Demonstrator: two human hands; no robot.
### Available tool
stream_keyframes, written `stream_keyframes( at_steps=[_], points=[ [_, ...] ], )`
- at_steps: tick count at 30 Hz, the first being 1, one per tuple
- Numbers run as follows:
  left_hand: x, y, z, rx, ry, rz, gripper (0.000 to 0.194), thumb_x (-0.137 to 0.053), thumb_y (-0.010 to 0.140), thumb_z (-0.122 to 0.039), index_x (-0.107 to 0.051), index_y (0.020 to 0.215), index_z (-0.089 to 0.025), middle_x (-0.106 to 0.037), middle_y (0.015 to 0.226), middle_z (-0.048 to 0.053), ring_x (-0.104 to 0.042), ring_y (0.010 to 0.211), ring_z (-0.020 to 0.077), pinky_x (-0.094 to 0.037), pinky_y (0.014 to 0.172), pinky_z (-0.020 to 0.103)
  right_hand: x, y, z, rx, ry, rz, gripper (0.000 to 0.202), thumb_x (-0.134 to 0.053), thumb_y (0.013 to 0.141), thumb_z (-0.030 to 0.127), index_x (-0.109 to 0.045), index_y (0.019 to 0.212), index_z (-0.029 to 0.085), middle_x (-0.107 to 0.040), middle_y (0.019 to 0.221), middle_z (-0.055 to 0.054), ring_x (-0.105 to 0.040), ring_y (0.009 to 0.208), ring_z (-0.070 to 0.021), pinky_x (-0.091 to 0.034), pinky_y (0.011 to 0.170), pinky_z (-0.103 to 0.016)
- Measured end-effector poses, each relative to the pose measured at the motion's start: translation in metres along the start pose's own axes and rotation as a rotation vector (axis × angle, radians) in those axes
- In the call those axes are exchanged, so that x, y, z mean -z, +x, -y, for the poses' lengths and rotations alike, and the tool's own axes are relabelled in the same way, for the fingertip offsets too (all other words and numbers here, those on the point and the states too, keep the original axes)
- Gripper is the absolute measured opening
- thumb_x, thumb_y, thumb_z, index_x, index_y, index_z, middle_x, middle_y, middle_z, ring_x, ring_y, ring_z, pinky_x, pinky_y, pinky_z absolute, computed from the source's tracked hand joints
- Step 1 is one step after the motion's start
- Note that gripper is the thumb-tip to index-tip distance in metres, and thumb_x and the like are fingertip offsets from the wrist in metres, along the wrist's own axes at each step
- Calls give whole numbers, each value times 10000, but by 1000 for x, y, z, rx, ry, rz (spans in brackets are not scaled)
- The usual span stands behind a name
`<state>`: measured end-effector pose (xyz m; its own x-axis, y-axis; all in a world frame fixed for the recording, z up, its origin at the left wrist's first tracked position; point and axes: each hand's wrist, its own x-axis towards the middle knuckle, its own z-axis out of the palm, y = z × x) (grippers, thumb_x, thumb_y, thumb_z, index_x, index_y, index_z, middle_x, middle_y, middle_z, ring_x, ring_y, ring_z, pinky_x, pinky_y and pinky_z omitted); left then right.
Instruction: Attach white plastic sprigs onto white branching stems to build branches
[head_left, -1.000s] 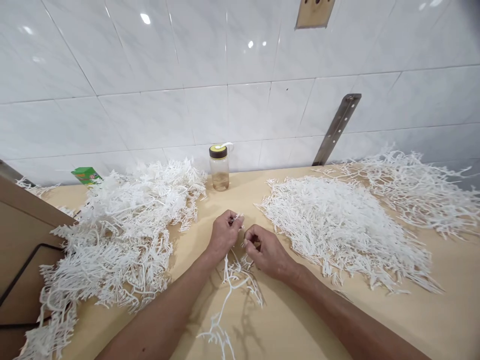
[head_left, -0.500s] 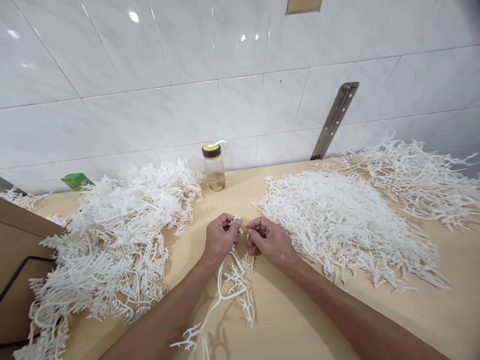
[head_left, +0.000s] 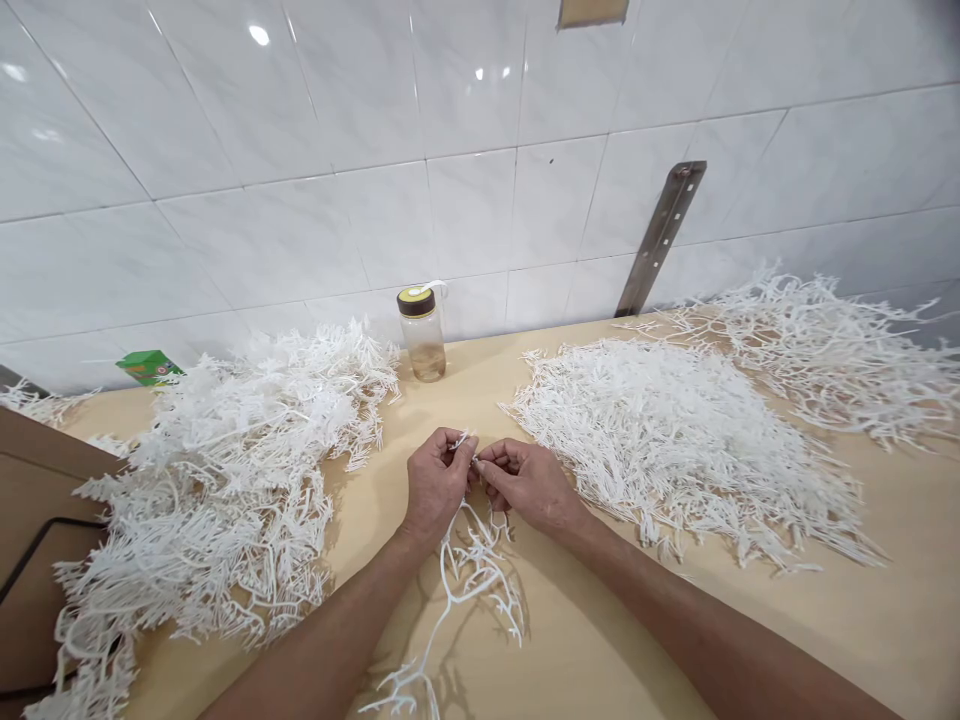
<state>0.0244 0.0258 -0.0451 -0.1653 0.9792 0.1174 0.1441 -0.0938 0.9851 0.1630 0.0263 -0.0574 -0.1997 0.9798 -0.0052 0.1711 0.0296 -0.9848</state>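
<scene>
Between my hands is a white branching plastic twig (head_left: 452, 598), its forked stems hanging down over the table toward me. My left hand (head_left: 437, 478) is closed, pinching the twig's upper end between thumb and fingers. Close beside it, my right hand (head_left: 527, 482) is closed too, its thumb and fingertips meeting at the same twig near the left fingertips. The exact bit under the right fingertips is too small to make out. A large heap of similar white twigs (head_left: 232, 480) lies to the left, and a flatter pile (head_left: 675, 430) lies to the right.
A clear bottle (head_left: 426, 345) with a dark and yellow lid stands near the tiled wall. Looser white branches (head_left: 832, 350) lie at the back right. A green box (head_left: 148, 367) and a brown carton (head_left: 45, 540) are at the left. A metal bracket (head_left: 661, 240) leans up the wall.
My right hand has moved left, closing the gap to my left hand. The hanging part of the twig has swung slightly right. The whole view has shifted a little.
</scene>
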Motion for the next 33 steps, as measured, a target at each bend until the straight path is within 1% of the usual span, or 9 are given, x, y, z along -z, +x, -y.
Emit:
stream_keyframes(
  at_steps=[5, 10, 15, 19, 22, 25, 27, 31, 33],
  points=[
    [-1, -1, 0, 2, 11, -2, 255, -670, 787, -411, -599, 713, -178, -561, 504, -44, -508, 441, 104, -420, 450, 219, -3, -2, 3, 25, -87, -72, 136, -603, 818, 314, -604, 730, 211, -611, 520, 30, -590, 411, -143, -466, 429, -251],
    [0, 1, 3, 4, -4, 18, 268, -671, 779, -419, -593, 702, -175, -567, 523, -42, -488, 439, 94, -401, 443, 215, -4, -2, 3, 43, -180, -94, 113, -588, 812, 295, -551, 738, 218, -627, 586, 15, -591, 469, -151, -464, 478, -271],
    [1, 6, 7, 14, 20, 39, 248, -674, 769, -396, -585, 699, -175, -566, 530, -41, -484, 441, 89, -388, 444, 208, -4, -3, 2, 250, -359, -116, 73, -537, 820, 230, -523, 750, 213, -618, 666, -5, -561, 587, -150, -442, 570, -275],
    [4, 13, 10, 59, -35, -10, 259, -673, 766, -403, -550, 703, -183, -567, 536, -45, -489, 421, 85, -383, 422, 197, -13, -13, -1, 468, -392, -6, 75, -534, 768, 141, -505, 763, 209, -583, 681, 10, -511, 571, -119, -424, 563, -246],
    [6, 16, 10, 68, -107, 27, 306, -692, 757, -442, -538, 701, -184, -564, 518, -48, -488, 396, 83, -380, 403, 193, -15, -20, 0, 523, -352, 7, 72, -532, 784, 137, -521, 805, 205, -581, 694, 15, -511, 563, -109, -432, 548, -229],
    [8, 15, 9, 47, -154, 39, 354, -709, 747, -487, -556, 683, -174, -547, 477, -46, -484, 384, 79, -390, 410, 189, -5, -17, 6, 462, -325, -119, 18, -540, 836, 207, -550, 825, 197, -601, 689, 6, -547, 567, -117, -450, 529, -223],
    [9, 13, 8, 63, -193, 28, 372, -717, 736, -508, -566, 686, -171, -563, 491, -36, -490, 384, 80, -402, 406, 193, 10, -11, 11, 429, -362, -238, 73, -556, 841, 260, -563, 807, 196, -610, 676, 0, -562, 565, -126, -456, 525, -229],
    [9, 11, 6, 112, -238, 25, 392, -727, 714, -525, -564, 698, -169, -595, 555, -23, -501, 387, 81, -410, 379, 200, 52, 7, 14, 375, -534, -544, 86, -583, 793, 281, -571, 767, 200, -592, 616, 9, -546, 526, -138, -461, 577, -269],
    [8, 11, 5, 116, -240, 25, 395, -735, 705, -524, -563, 695, -169, -593, 559, -24, -501, 388, 79, -408, 373, 198, 74, 15, 11, 350, -621, -702, 91, -583, 775, 288, -580, 782, 198, -583, 617, 7, -542, 533, -150, -470, 641, -308]
  ],
)
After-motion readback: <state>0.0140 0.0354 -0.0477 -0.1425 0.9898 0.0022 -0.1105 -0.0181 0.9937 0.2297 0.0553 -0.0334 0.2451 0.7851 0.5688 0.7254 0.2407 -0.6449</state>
